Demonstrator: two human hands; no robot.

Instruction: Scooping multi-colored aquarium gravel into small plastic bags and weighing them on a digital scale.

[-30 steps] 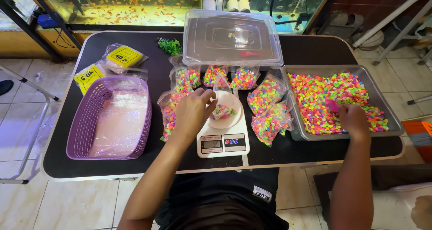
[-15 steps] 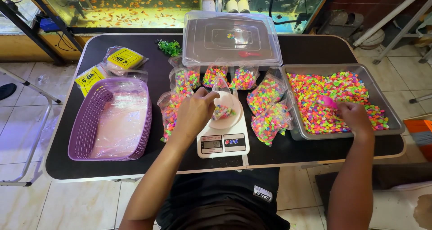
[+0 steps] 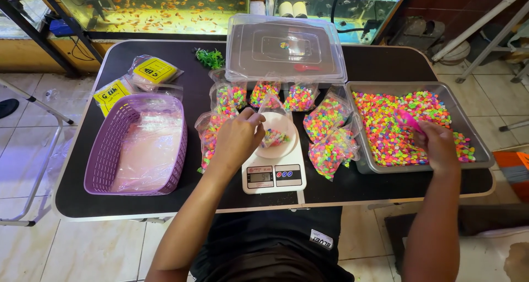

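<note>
Lifted now, the pink scoop pinched in the right hand clears the gravel tray. Left hand pinches open the barely filled bag on the scale; several filled bags stand around.

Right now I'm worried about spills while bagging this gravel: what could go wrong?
The left hand holds a small bag open on the scale; if it slackens, pebbles could scatter. The right hand lifts a pink scoop from the tray; carrying it across may drop gravel onto the filled bags.
</note>
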